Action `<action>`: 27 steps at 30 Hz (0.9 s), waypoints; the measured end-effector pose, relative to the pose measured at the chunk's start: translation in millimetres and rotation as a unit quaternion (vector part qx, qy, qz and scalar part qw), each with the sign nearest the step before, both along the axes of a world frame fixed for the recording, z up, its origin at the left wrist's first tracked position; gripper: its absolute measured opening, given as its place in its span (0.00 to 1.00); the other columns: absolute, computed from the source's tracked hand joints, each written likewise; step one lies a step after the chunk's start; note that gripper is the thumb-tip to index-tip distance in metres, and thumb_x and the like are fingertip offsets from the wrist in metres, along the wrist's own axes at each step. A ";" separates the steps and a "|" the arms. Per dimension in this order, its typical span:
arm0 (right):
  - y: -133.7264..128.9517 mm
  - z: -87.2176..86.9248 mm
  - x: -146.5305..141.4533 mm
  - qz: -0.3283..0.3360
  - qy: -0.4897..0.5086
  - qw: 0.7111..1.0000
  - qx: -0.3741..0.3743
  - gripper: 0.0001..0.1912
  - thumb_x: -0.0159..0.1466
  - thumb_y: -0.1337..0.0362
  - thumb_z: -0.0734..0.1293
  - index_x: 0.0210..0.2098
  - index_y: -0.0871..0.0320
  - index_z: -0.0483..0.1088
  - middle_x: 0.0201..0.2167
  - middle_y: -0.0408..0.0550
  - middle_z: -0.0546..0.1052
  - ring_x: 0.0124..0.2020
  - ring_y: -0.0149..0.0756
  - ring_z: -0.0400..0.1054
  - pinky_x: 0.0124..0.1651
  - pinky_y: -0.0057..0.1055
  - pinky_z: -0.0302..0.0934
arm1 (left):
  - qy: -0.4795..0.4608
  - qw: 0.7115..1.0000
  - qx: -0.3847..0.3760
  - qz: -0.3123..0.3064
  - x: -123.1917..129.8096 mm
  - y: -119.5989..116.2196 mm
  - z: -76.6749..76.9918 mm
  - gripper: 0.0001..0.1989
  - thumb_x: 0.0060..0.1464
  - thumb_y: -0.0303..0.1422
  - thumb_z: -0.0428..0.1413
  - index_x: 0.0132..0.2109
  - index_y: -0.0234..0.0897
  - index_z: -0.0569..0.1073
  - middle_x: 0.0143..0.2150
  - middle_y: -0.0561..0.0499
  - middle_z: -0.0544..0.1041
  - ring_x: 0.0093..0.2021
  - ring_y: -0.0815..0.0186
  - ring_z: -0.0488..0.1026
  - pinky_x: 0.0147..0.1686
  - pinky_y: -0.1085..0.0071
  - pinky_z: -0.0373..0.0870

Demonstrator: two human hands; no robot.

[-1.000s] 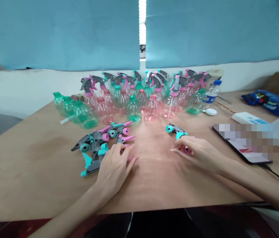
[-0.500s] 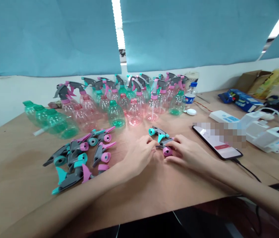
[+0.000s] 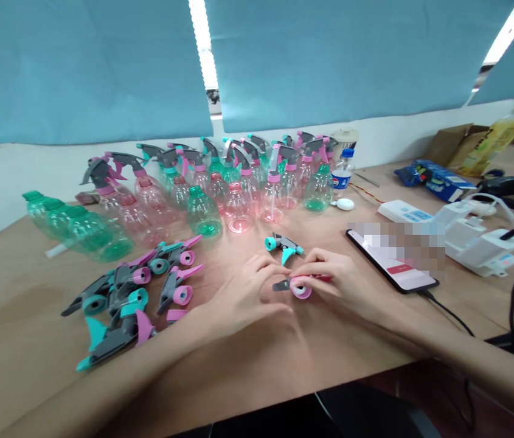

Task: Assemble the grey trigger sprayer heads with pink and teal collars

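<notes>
Evidently, the right hand [image 3: 343,280] pinches a pink spray head [image 3: 301,291] over the tabletop [image 3: 238,377], its collar facing near, perhaps to keep the opening visible. The left hand [image 3: 243,298] curves alongside, thumb spread; contact is unclear. Loose heads [image 3: 122,334] lie left, seemingly for easy reach; a teal head [image 3: 284,245] lies just beyond the hands. Far back, bottles [image 3: 204,214] stand on their bases, likely for stability.

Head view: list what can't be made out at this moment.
- Spray head, head view: its far side is hidden by the right hand.
- Left hand, head view: whether its fingertips touch that spray head is unclear; they overlap.
- Phone, head view: much of its screen is pixelated.
- Back bottles, head view: their bases are hidden by bottles in front.
</notes>
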State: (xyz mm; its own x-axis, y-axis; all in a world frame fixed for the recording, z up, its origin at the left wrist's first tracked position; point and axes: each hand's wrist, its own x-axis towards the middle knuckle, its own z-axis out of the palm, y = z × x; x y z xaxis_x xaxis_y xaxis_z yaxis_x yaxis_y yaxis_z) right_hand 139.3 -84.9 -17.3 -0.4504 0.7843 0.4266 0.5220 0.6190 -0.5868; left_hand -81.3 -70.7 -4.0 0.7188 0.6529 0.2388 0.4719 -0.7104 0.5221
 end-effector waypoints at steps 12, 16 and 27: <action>21.6 -5.8 -71.0 -0.003 0.145 0.985 0.091 0.11 0.63 0.59 0.65 0.28 0.58 0.66 0.22 0.41 0.71 0.21 0.28 0.62 0.26 0.26 0.56 | -0.196 0.954 -0.099 0.205 -31.4 -33.1 0.1 0.18 0.52 0.32 0.61 0.51 0.43 0.73 0.47 0.49 0.77 0.47 0.60 0.73 0.48 0.62 0.71; 23.3 -9.4 -71.3 0.011 0.110 0.956 0.273 0.06 0.62 0.67 0.65 0.29 0.57 0.63 0.22 0.42 0.70 0.25 0.31 0.63 0.33 0.32 0.57 | -0.159 0.962 0.004 0.222 -42.6 -32.9 -3.4 0.17 0.53 0.31 0.59 0.51 0.43 0.72 0.42 0.49 0.73 0.44 0.62 0.71 0.44 0.65 0.70; 8.0 -17.3 -79.6 0.067 0.016 0.965 0.252 0.07 0.65 0.66 0.63 0.40 0.60 0.71 0.26 0.44 0.79 0.24 0.29 0.72 0.28 0.25 0.62 | -0.074 0.961 0.013 0.266 -45.4 -27.2 -6.9 0.09 0.50 0.26 0.59 0.40 0.39 0.72 0.38 0.52 0.76 0.40 0.61 0.70 0.41 0.64 0.66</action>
